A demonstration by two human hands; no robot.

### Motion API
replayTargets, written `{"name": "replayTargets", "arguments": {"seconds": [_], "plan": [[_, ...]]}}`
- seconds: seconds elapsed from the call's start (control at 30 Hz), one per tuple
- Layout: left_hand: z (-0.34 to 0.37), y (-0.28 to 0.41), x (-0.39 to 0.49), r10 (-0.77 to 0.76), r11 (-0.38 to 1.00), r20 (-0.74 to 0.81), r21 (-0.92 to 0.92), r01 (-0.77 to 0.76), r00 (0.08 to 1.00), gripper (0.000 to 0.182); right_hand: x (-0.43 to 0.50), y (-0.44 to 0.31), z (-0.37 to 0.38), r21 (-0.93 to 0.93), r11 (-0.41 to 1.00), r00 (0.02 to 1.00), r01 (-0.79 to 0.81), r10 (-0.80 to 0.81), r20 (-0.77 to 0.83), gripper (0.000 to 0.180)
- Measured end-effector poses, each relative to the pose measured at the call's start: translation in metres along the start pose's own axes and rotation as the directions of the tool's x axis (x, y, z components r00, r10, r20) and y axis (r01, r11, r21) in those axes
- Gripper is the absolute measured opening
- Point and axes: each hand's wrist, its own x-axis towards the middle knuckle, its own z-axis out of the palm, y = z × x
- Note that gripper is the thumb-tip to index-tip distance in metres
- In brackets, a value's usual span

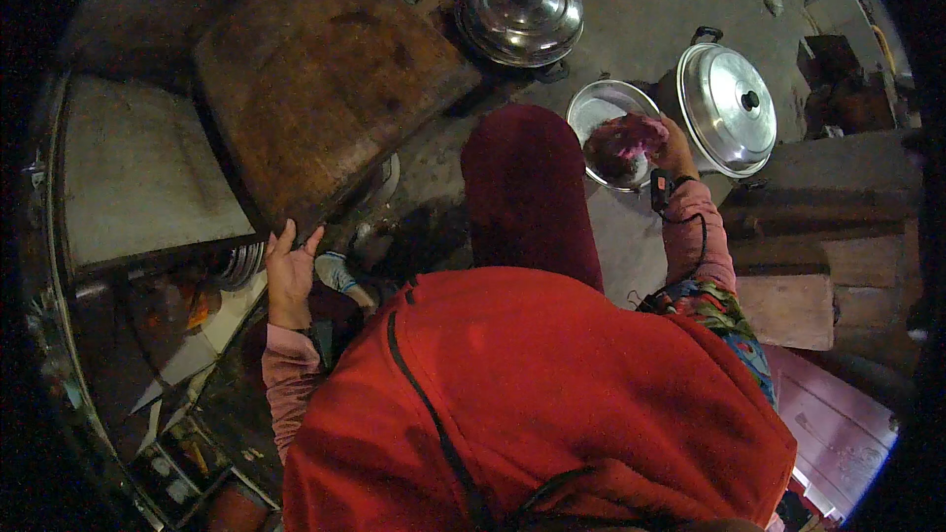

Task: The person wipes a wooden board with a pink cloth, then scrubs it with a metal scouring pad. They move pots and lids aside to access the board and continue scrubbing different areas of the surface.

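My left hand (290,277) is at the near corner of a worn brown wooden tabletop (332,81), its fingers spread and touching the edge. My right hand (674,151) is over the right rim of a shallow round metal basin (597,100). It grips a crumpled dark red and pink cloth-like bundle (628,137), whose lower part lies inside the basin. Just right of this hand stands a wide metal pot with a shiny domed lid (720,103) and a black knob. My right fingers are partly hidden by the bundle.
A second lidded metal pot (521,15) stands beyond the basin, beside the tabletop. My bent knee (525,185) is between the tabletop and the basin. A wooden stool or bench (787,310) and a pink plastic lid or box (835,414) lie to the right. Stacked plates (244,264) are at left.
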Motion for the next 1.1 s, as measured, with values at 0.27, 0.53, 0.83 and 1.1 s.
{"name": "replayTargets", "arguments": {"seconds": [0.27, 0.53, 0.83, 1.1], "plan": [[-0.006, -0.003, 0.004, 0.023, 0.999, 0.023, 0.023, -0.023, 0.999, 0.057, 0.025, 0.015, -0.024, 0.348, 0.938, 0.976, -0.011, -0.065, 0.206, 0.035], [-0.014, -0.003, 0.007, -0.031, 0.999, 0.051, -0.032, 0.032, 0.998, 0.086, 0.07, 0.051, -0.021, -0.283, 0.91, 0.944, 0.304, -0.328, -0.04, 0.024], [-0.009, -0.003, 0.008, -0.053, 0.999, 0.015, -0.003, 0.053, 0.998, 0.08, 0.045, 0.087, 0.033, -0.917, 0.212, 0.938, 0.339, -0.15, 0.312, 0.061], [-0.012, -0.003, 0.009, -0.03, 0.999, -0.031, -0.043, 0.029, 0.999, 0.09, 0.057, 0.075, 0.011, -0.914, 0.356, 0.947, 0.194, 0.176, 0.27, 0.067]]}}
